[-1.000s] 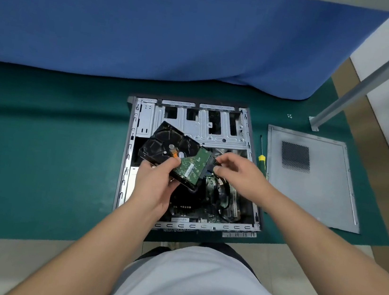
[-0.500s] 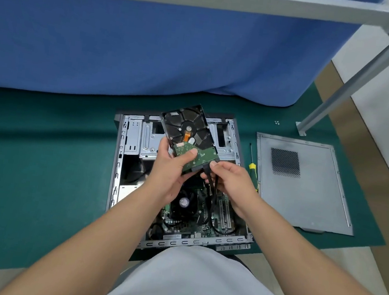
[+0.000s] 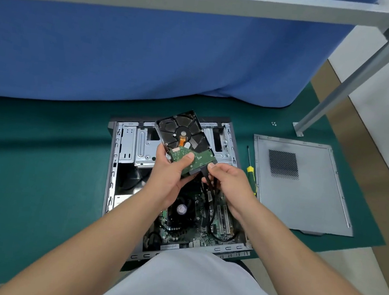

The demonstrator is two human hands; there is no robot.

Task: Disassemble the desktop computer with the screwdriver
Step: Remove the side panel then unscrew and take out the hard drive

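Observation:
The open desktop case (image 3: 114,166) lies flat on the green mat, its motherboard and cables exposed. Above it, my left hand (image 3: 169,173) grips a black hard drive (image 3: 183,133) by its near end, circuit board side up and tilted. My right hand (image 3: 229,181) pinches the black cable connector (image 3: 204,171) plugged into the drive's near right corner; black cables hang from it into the case. The screwdriver (image 3: 250,172), yellow and green handled, lies on the mat just right of the case, untouched.
The removed grey side panel (image 3: 304,206) lies flat to the right of the case. Two small screws (image 3: 274,123) sit on the mat near a metal frame leg (image 3: 298,130). A blue cloth (image 3: 127,51) hangs behind, under a grey crossbar.
Both hands lifted the hard drive up out of the case and turned it more upright. The right hand stays at the cable connector. The camera view tilted up.

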